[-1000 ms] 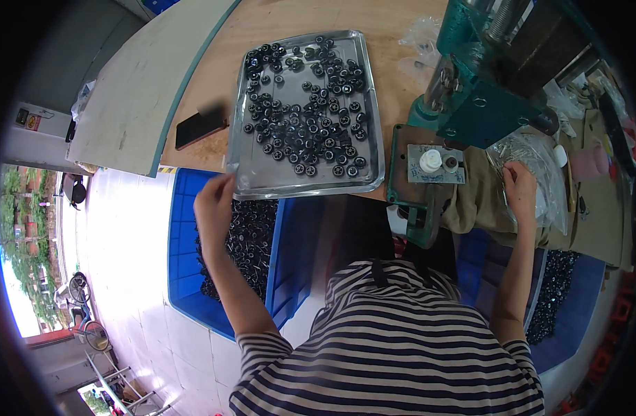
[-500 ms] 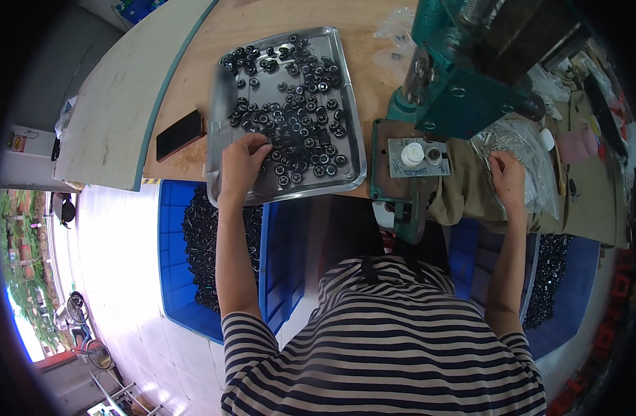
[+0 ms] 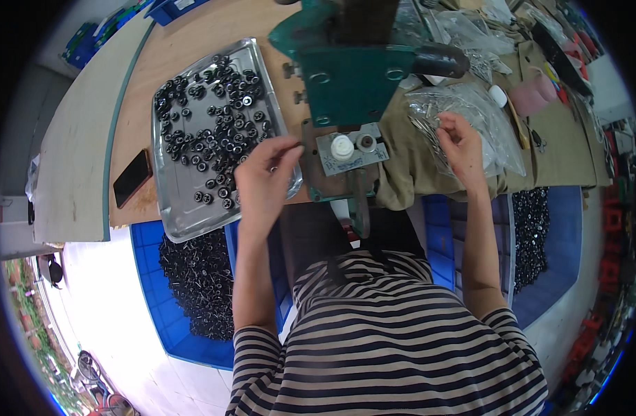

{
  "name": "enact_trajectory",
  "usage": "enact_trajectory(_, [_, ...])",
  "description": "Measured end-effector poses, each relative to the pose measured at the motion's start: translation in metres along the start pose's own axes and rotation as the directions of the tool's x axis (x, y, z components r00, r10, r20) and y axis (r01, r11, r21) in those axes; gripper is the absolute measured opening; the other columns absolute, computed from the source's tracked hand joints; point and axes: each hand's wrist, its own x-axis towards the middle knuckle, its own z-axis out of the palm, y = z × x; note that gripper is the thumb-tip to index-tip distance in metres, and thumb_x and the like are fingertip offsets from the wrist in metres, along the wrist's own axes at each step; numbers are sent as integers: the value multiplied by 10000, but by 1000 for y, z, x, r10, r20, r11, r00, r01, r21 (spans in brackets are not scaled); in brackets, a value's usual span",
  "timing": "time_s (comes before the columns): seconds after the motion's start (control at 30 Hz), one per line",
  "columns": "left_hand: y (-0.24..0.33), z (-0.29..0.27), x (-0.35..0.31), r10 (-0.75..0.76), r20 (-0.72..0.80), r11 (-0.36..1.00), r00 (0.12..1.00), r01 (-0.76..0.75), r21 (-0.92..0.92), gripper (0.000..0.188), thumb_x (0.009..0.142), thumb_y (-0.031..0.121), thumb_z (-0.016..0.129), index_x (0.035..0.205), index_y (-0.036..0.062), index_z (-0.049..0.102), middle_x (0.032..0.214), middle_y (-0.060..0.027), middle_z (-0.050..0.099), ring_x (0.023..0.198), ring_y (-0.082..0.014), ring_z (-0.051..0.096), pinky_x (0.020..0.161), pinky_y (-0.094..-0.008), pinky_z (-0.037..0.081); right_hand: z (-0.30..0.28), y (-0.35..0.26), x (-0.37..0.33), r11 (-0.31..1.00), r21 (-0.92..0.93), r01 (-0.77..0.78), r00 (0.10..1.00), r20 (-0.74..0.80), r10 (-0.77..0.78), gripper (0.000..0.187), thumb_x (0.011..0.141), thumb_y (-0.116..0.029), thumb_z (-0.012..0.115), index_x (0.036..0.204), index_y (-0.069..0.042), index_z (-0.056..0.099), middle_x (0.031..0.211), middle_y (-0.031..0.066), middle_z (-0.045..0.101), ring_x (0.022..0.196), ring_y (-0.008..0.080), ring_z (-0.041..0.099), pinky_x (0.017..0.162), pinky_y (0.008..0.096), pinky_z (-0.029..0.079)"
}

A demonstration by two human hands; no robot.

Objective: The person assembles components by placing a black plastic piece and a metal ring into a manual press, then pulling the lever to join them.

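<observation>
My left hand [image 3: 264, 182] is raised over the right edge of a metal tray [image 3: 183, 225], thumb and fingers drawn together toward the green press [image 3: 356, 80]. What it holds, if anything, is too small to make out. Many small black wheels [image 3: 224, 128] with silvery centres lie in the tray. On the press base, a metal plate [image 3: 346, 165] carries a white round fixture [image 3: 342, 147] and a smaller grey round piece [image 3: 366, 143]. Above a clear plastic bag [image 3: 495, 132] of thin metal pins, my right hand [image 3: 463, 149] is pinched closed; its fingertips hide any small thing.
A dark phone [image 3: 133, 179] lies left of the tray. Below the table stand a blue bin [image 3: 155, 305] of black parts on the left and another bin [image 3: 557, 270] on the right. A pink cup [image 3: 533, 96] stands beyond the bag on olive cloth [image 3: 401, 166].
My left hand has lifted from the wheels in the tray and moved right toward the press. My right hand stays by the bag of pins. The whole view has shifted.
</observation>
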Motion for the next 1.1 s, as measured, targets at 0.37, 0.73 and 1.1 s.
enact_trajectory(0.37, [16,40,2,182,203,909,962,-243,338,212,781,22,661,994,17,666,699,-42,492,584,-91,476,558,-231,401,26,-57,-7,944,330,-11,970,234,-70,253,841,48,553,1081,-29,576,823,-10,553,712,49,505,625,177,402])
enact_trajectory(0.73, [-15,38,-6,-50,244,978,968,97,-184,324,782,33,681,1102,45,633,760,12,500,661,-63,438,611,-200,392,83,-86,-1,848,530,5,949,266,-171,119,841,-42,612,934,23,574,809,45,602,708,75,572,627,216,461])
enact_trajectory(1.1, [-8,38,1,-147,257,969,955,191,-155,245,848,105,638,1067,-5,634,802,-1,594,698,-43,486,623,-189,398,80,-94,0,934,286,215,923,252,-290,143,829,-84,632,905,26,583,794,70,634,678,90,564,613,242,461])
